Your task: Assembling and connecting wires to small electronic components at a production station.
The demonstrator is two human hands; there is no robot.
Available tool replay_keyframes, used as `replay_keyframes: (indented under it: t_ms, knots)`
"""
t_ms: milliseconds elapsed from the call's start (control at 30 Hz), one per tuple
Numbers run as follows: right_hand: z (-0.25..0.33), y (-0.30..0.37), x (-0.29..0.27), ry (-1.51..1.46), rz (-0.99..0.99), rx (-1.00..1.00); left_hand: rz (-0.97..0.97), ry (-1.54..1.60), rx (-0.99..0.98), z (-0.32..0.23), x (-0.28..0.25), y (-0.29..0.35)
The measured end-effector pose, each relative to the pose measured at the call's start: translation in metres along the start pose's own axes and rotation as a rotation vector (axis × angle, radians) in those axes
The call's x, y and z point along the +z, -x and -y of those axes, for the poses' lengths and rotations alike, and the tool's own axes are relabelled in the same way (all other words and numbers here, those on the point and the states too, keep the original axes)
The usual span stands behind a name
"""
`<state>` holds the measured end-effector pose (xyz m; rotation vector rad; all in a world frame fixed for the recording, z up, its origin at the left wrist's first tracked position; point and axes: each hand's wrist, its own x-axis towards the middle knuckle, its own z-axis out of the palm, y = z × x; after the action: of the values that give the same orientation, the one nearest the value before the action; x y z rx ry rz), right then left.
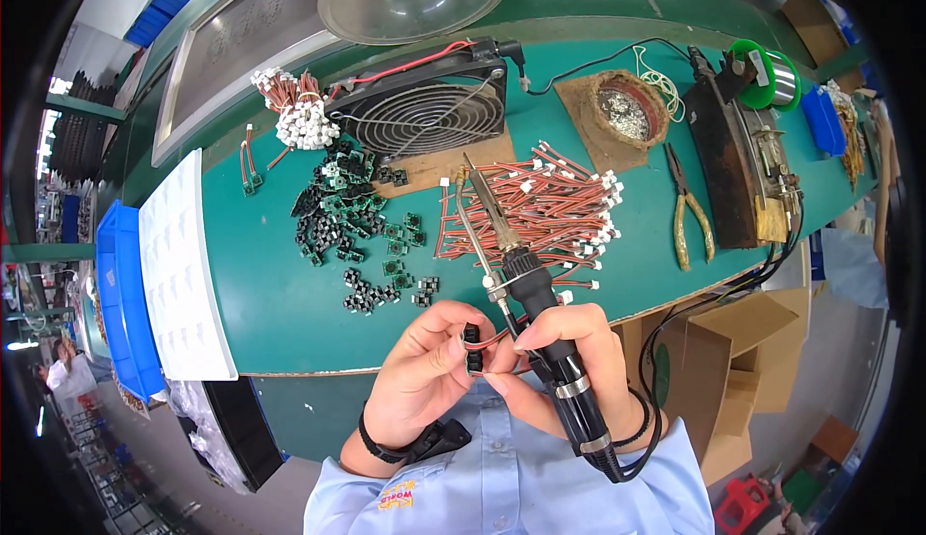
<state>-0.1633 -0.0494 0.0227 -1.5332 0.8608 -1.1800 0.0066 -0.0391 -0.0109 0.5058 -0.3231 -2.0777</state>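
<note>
My left hand is closed, pinching a small circuit board with black parts just past the table's near edge. My right hand is wrapped round a black soldering iron, which has a thin metal tube along its side. The iron's tip points away from me, over a pile of red-and-black wire leads with white connectors. A short red-and-black lead runs from the board toward my right fingertips. Whether those fingers pinch its end is hard to make out.
Loose green-and-black circuit boards lie left of the wires, near bundled white-connector leads. Behind stands a black fan. To the right are a round solder-scrap pot, pliers, a solder spool and cardboard boxes.
</note>
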Motion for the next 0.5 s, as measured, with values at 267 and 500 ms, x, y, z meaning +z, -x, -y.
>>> replay_keyframes:
  t_ms: [267,500]
  knots:
    - [-0.0010,0.0012,-0.0009,-0.049,-0.004,0.017,-0.028,-0.049,0.020,0.0006,0.0032,0.0014]
    - [-0.0022,0.0017,-0.0034,-0.060,0.001,0.025,-0.010,-0.064,0.031,0.0019,0.0026,-0.0002]
